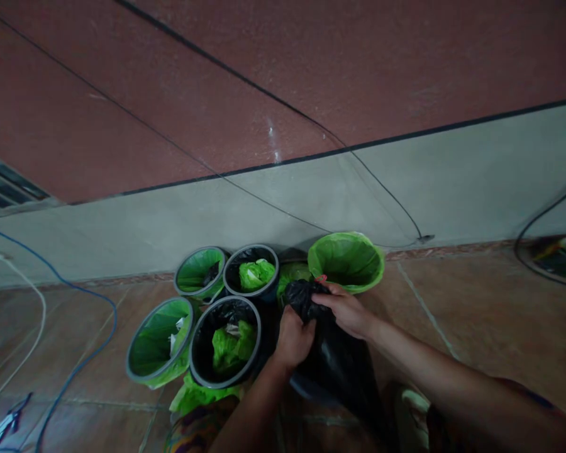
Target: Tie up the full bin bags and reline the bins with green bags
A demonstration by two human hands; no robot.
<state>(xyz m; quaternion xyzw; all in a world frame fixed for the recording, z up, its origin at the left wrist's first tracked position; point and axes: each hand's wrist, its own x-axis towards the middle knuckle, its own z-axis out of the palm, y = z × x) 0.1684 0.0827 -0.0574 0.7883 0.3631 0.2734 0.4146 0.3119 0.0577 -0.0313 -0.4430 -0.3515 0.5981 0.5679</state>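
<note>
A black plastic garbage bag (342, 362) hangs between my two hands, its top bunched together. My left hand (295, 340) is closed around the left side of the gathered neck. On the right side, my right hand (344, 308) pinches the same neck with its fingers. Just behind the hands stands a bin with a light green liner (370, 258), its mouth wide. To the left, a black-lined bin (259, 340) holds crumpled green bags. The lower part of the garbage bag runs down toward my feet.
Three more bins stand at the left: a green-lined one (144, 343), another green-lined one (193, 270) and a black-lined one (233, 277). A blue cable (113, 321) and white cable (42, 314) cross the tiled floor. Keys (10, 421) lie at lower left.
</note>
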